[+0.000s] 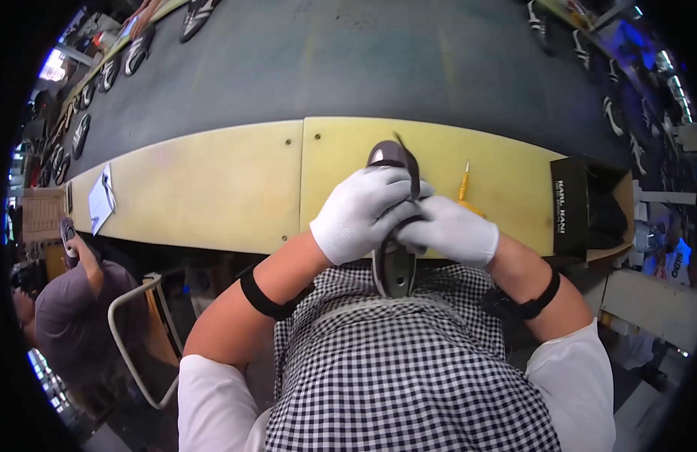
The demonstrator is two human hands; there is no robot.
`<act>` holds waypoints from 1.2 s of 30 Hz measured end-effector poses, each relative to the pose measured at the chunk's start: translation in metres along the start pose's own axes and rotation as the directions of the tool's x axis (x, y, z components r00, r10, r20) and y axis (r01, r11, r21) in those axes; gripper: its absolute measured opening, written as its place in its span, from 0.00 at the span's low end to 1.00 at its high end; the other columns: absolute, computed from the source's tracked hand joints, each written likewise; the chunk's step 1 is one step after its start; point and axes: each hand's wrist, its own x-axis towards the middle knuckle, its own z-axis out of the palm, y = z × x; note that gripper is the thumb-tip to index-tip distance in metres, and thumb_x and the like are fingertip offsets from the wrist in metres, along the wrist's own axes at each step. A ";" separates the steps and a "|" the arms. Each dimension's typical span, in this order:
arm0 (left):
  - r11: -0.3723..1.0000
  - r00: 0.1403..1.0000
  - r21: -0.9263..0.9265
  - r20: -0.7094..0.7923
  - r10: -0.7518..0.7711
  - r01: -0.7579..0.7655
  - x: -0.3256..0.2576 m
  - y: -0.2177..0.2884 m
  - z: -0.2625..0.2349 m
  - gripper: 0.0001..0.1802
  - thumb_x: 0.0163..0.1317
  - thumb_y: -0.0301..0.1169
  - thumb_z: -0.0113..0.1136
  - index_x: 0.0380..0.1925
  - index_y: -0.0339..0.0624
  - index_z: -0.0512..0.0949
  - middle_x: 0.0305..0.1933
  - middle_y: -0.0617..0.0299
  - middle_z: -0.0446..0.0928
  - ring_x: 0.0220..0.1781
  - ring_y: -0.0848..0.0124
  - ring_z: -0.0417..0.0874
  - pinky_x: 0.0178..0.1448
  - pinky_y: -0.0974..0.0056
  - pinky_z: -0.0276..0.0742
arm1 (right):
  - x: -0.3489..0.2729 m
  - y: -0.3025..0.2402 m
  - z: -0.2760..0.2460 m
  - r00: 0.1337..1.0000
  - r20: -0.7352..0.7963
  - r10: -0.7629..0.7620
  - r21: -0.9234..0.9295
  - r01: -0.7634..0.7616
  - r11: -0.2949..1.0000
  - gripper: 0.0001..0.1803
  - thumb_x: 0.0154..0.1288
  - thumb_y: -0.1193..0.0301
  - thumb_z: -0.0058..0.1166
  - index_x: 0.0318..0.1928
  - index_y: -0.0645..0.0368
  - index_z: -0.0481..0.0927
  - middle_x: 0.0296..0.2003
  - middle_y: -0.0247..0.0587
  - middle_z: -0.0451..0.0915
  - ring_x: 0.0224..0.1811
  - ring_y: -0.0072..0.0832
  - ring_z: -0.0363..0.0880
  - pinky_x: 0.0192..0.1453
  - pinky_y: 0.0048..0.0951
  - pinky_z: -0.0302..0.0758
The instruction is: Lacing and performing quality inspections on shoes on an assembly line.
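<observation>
The gloved left hand (367,207) curls its fingers over the middle of a dark shoe (394,277), while the gloved right hand (457,230) bends in against it from the right; the fingertips overlap, so what the right one pinches cannot be told. The shoe is at the centre of the frame, lengthwise, its lower end by the checked apron (393,361). A dark strip (413,167) curves above the hands. The step seems to be working this strip at the shoe's opening; the next move probably calls for a steady left hold and a careful pull or tuck by the right. Beyond, on the yellow table (213,188), lie a yellow tool (463,182) and, at right, a black box (570,207).
</observation>
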 end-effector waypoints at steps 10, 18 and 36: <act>0.484 0.698 -0.514 0.406 -0.589 0.708 -0.035 0.021 0.000 0.18 0.71 0.32 0.55 0.58 0.36 0.76 0.33 0.63 0.81 0.33 0.78 0.82 0.36 0.71 0.77 | -0.007 0.030 0.021 0.876 -0.430 -0.217 -0.030 0.226 0.974 0.17 0.75 0.62 0.50 0.44 0.63 0.84 0.34 0.46 0.85 0.36 0.32 0.84 0.44 0.32 0.77; 0.982 0.993 0.148 -0.017 -0.116 0.117 -0.017 0.009 0.028 0.10 0.59 0.36 0.68 0.32 0.41 0.81 0.31 0.54 0.81 0.38 0.56 0.83 0.42 0.53 0.77 | -0.020 0.039 0.027 0.844 -0.462 -0.272 0.078 0.344 0.936 0.16 0.77 0.64 0.50 0.43 0.64 0.84 0.37 0.41 0.85 0.41 0.28 0.83 0.51 0.29 0.78; 0.942 0.975 0.254 -0.087 -0.204 0.219 -0.064 -0.011 0.028 0.34 0.62 0.26 0.64 0.68 0.36 0.66 0.45 0.53 0.83 0.48 0.62 0.84 0.59 0.57 0.77 | -0.025 0.086 0.036 0.577 -0.441 -0.687 -0.642 0.333 0.691 0.17 0.62 0.74 0.55 0.52 0.58 0.79 0.43 0.48 0.80 0.50 0.45 0.80 0.58 0.42 0.76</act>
